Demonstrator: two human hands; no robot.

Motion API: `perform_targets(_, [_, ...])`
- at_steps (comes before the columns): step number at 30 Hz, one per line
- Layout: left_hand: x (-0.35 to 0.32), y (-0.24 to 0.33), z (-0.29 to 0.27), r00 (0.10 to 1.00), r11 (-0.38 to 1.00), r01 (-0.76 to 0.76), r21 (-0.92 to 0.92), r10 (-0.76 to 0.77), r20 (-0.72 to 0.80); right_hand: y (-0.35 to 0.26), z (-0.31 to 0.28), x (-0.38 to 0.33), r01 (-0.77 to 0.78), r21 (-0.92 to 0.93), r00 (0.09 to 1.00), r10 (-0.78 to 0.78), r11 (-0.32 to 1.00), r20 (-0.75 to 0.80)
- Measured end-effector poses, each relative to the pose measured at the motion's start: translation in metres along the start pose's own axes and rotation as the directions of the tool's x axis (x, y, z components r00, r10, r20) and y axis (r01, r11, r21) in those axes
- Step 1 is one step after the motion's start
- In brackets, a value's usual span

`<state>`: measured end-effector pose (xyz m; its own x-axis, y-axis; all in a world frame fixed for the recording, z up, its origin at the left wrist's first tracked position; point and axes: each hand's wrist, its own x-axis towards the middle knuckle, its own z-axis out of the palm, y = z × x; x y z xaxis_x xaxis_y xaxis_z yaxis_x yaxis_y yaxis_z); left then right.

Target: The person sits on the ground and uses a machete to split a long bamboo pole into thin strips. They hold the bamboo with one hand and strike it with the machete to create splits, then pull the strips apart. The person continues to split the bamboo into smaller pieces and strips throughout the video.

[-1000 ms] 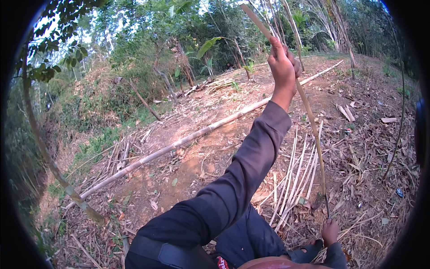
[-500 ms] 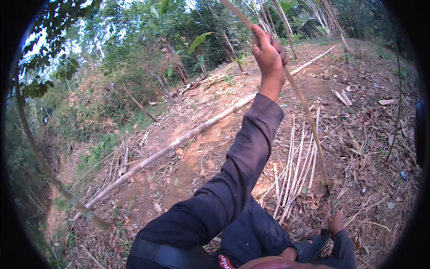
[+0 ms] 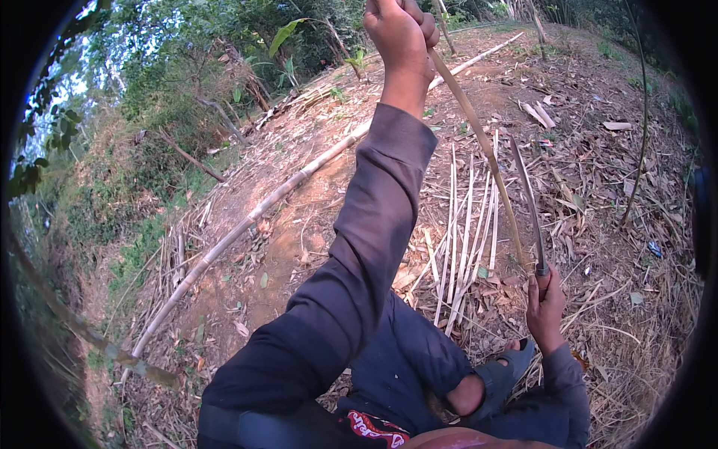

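1 long, narrow bamboo strip (image 3: 490, 156) is held raised in front of the person; its face is smooth and tan, darker and browner toward the lower end, with a slight bow along its length. The left hand (image 3: 404, 34) is closed in a fist around its upper part, at the top edge of the view, where the far end is out of sight. The right hand (image 3: 547, 307) is closed around the handle of a knife (image 3: 533, 202) with a long, dark, narrow blade. Underfoot is sloping brown soil (image 3: 299, 217), littered with dry leaves and thin sticks; several pale loose strips (image 3: 452, 232) lie there in a bunch ahead of a sandal (image 3: 497, 378). A long pole (image 3: 303, 173) crosses the ground behind the left sleeve, and green trees (image 3: 134, 45) close the outdoor site beyond. The bamboo strip's long axis slants from the left fist down and to the right, its lower end near the knife's handle; whether that end touches soil cannot be told. The blade points away from the person, leaning slightly left, beside the strip
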<state>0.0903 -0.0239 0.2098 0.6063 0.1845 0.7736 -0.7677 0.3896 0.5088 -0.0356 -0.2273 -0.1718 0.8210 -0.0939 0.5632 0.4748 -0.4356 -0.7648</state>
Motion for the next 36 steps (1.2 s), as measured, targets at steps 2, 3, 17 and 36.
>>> perform_targets(2, [-0.001, 0.002, 0.007, 0.999, 1.000, -0.019, -0.016, 0.019, 0.029, -0.009, 0.006, -0.001, 0.045, 0.037, 0.998, -0.043, 0.998, -0.048])
perform_targets(3, [-0.003, 0.000, 0.010, 1.000, 1.000, -0.029, 0.006, 0.029, 0.005, -0.006, 0.007, -0.001, -0.079, 0.002, 0.996, 0.078, 0.997, 0.044])
perform_targets(17, [-0.007, 0.002, 0.012, 0.994, 0.999, -0.019, -0.043, 0.023, 0.106, -0.046, -0.016, 0.016, -0.228, 0.064, 0.970, 0.220, 0.972, 0.106])
perform_targets(36, [-0.014, 0.010, 0.002, 0.994, 0.990, 0.021, -0.138, -0.006, 0.110, -0.035, -0.004, 0.016, -0.111, 0.011, 0.993, 0.110, 0.994, 0.038])
